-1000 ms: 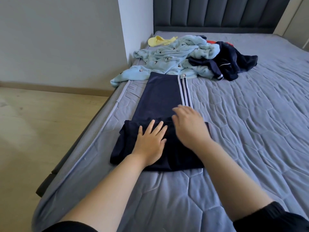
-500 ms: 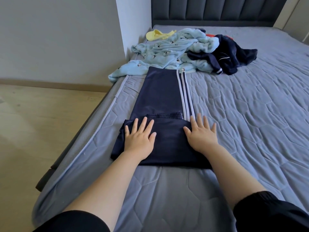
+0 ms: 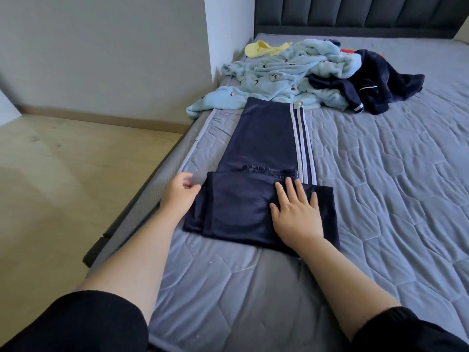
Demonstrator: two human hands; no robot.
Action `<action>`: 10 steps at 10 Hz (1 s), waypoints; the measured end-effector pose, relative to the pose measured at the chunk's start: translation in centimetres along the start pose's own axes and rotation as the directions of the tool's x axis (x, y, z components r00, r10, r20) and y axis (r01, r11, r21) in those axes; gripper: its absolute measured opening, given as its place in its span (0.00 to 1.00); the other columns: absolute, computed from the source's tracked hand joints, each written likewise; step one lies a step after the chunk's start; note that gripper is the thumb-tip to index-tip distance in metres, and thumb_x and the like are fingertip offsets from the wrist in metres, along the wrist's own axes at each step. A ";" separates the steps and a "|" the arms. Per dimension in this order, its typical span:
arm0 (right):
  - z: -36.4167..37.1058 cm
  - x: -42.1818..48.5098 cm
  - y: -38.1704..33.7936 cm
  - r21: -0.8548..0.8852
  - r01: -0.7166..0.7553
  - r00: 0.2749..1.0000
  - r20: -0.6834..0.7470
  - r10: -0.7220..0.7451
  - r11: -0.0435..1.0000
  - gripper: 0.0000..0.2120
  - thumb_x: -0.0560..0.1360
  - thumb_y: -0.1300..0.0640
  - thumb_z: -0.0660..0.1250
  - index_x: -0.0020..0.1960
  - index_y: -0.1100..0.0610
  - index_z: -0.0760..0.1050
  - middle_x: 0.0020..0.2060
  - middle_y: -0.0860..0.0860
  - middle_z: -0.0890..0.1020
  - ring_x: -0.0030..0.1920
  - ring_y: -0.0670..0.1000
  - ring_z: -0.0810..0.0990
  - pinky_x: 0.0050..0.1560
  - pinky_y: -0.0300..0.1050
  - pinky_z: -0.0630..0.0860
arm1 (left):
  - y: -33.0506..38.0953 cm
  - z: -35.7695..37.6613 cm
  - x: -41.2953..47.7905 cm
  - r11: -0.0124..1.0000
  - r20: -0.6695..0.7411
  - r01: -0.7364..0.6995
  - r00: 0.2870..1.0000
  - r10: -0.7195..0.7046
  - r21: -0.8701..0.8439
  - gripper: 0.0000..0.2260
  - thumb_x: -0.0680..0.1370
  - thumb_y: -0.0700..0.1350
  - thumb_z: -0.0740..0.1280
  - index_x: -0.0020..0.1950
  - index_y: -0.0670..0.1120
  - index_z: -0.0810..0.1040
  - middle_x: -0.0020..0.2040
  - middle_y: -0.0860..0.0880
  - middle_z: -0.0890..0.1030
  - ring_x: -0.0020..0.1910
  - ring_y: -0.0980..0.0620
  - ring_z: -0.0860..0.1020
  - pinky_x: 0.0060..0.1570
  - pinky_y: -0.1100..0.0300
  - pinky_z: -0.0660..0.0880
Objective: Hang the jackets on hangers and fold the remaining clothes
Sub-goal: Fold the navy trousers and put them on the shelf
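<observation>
She is in the middle of folding the navy track trousers [image 3: 264, 138], which lie lengthwise near the left edge of the mattress [image 3: 380, 174], the waistband end doubled over toward her. Her right hand [image 3: 297, 214] lies flat on the folded part, fingers spread and straight, pressing it down. Her left hand [image 3: 180, 194] sits at the fold's left edge with fingers curled, though I cannot tell if it has hold of the cloth. Next, I'd guess, she must square that edge and bring the long leg over. Beyond the trousers lie a pale blue fleece garment [image 3: 279, 72], a dark jacket [image 3: 380, 82] and something yellow [image 3: 261, 49], below a padded headboard [image 3: 355, 16]. Wood floor [image 3: 63, 174] and a grey wall [image 3: 101, 47] are on the left.
</observation>
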State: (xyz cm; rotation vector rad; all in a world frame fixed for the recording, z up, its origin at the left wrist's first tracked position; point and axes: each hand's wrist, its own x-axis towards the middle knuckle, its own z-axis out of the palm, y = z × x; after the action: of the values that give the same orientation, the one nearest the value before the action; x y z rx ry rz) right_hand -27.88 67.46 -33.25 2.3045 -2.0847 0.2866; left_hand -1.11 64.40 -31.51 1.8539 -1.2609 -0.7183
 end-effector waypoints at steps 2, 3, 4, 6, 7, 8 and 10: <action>-0.1 -0.1 -0.3 -0.009 -0.019 1.000 -0.017 0.019 1.000 0.28 0.80 0.43 0.46 0.78 0.49 0.50 0.78 0.50 0.51 0.77 0.51 0.46 0.74 0.58 0.45 | 0.9 -2.9 -0.7 0.993 0.323 0.116 0.940 -0.108 -0.007 0.10 0.74 0.48 0.71 0.35 0.46 0.78 0.28 0.53 0.78 0.25 0.57 0.72 0.25 0.66 0.67; 0.0 -0.2 -0.2 -0.007 -0.021 1.000 -0.022 0.020 1.000 0.28 0.80 0.43 0.46 0.78 0.49 0.50 0.78 0.50 0.51 0.77 0.51 0.46 0.74 0.59 0.46 | 1.0 -3.4 -1.2 0.987 0.404 0.159 0.901 -0.160 0.036 0.09 0.73 0.50 0.72 0.37 0.46 0.80 0.30 0.52 0.79 0.27 0.57 0.73 0.25 0.65 0.66; 0.1 -0.1 -0.2 -0.011 -0.020 0.999 -0.029 0.020 1.000 0.28 0.80 0.43 0.47 0.78 0.49 0.51 0.78 0.50 0.52 0.77 0.51 0.47 0.74 0.59 0.46 | 1.2 -3.6 -1.8 0.971 0.488 0.153 0.843 -0.226 0.185 0.06 0.71 0.48 0.75 0.43 0.48 0.81 0.34 0.52 0.80 0.31 0.55 0.75 0.27 0.63 0.70; 0.2 -0.1 -0.1 -0.014 -0.027 0.999 -0.044 0.026 1.000 0.28 0.79 0.43 0.48 0.78 0.50 0.53 0.78 0.51 0.53 0.77 0.52 0.48 0.73 0.59 0.48 | 1.6 -4.0 -2.7 0.959 0.482 0.257 0.830 -0.282 0.117 0.05 0.77 0.40 0.67 0.41 0.45 0.77 0.36 0.48 0.81 0.29 0.55 0.78 0.28 0.64 0.74; 0.2 -0.1 -0.1 -0.007 -0.031 0.999 -0.044 0.030 1.000 0.28 0.79 0.44 0.48 0.78 0.50 0.53 0.78 0.51 0.54 0.77 0.51 0.48 0.73 0.59 0.48 | 1.1 -4.5 -3.0 0.745 0.536 0.586 0.760 -0.368 -0.319 0.10 0.81 0.41 0.59 0.42 0.43 0.76 0.35 0.47 0.82 0.32 0.52 0.81 0.37 0.59 0.79; 0.2 -0.1 -0.1 -0.003 -0.033 0.999 -0.043 0.033 0.999 0.28 0.79 0.43 0.48 0.78 0.50 0.53 0.78 0.51 0.54 0.77 0.51 0.48 0.73 0.58 0.48 | 0.9 -3.8 -2.8 0.736 0.248 0.571 0.821 -0.515 -0.363 0.12 0.82 0.40 0.57 0.38 0.41 0.72 0.28 0.46 0.73 0.26 0.49 0.76 0.37 0.53 0.77; 0.3 0.0 -0.1 0.001 -0.033 0.999 -0.043 0.033 0.999 0.28 0.79 0.44 0.48 0.77 0.51 0.54 0.77 0.51 0.54 0.77 0.52 0.49 0.73 0.59 0.47 | 2.7 -1.4 -1.8 0.999 -0.148 0.027 0.989 -0.020 0.047 0.09 0.76 0.47 0.61 0.37 0.47 0.75 0.32 0.52 0.76 0.34 0.49 0.76 0.34 0.58 0.69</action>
State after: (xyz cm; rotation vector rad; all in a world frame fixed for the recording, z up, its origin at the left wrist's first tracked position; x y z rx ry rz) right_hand -27.71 67.47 -33.51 2.2449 -2.1042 0.3342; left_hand -2.03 65.85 -28.45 1.9267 -1.1723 -0.5562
